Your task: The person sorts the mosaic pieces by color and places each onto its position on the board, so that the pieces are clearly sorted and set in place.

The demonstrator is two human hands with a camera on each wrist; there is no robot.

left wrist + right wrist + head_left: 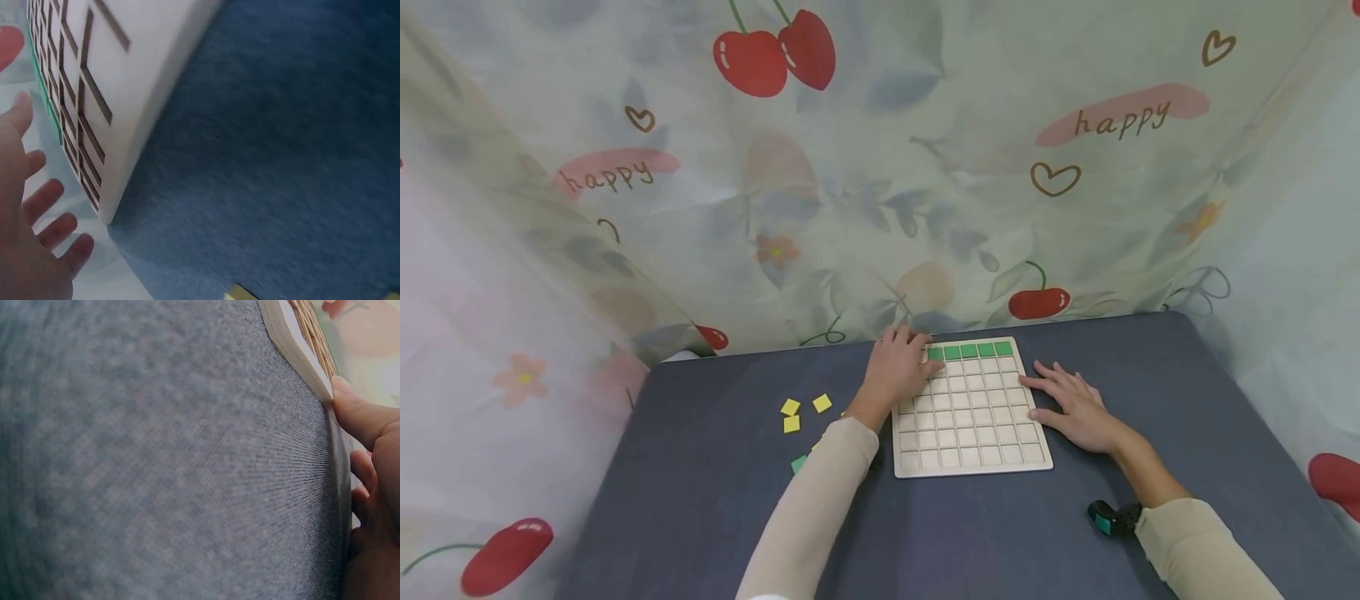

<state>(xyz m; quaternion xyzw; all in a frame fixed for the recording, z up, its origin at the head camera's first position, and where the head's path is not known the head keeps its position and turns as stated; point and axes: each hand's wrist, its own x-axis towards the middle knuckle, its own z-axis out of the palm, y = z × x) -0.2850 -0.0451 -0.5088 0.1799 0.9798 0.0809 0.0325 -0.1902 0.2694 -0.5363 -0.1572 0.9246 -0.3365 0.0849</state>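
Observation:
A pale wooden grid board [970, 457] lies flat on the dark cloth, with a row of green square tiles [969, 351] along its far edge. My left hand [897, 367] is over the board's far left corner, its fingers apart and its thumb above the squares. In the left wrist view no piece shows between those fingers [42, 199]. The corner under the hand is hidden in the head view. My right hand [1078, 415] rests beside the board's right edge, thumb and index finger touching it. The right wrist view shows the thumb [359, 412] against the board's rim [297, 350].
Several yellow square tiles [791, 407] lie loose on the table left of the board. A green piece [798, 464] is partly hidden by my left sleeve. A patterned curtain [880, 208] hangs behind the dark table [715, 483].

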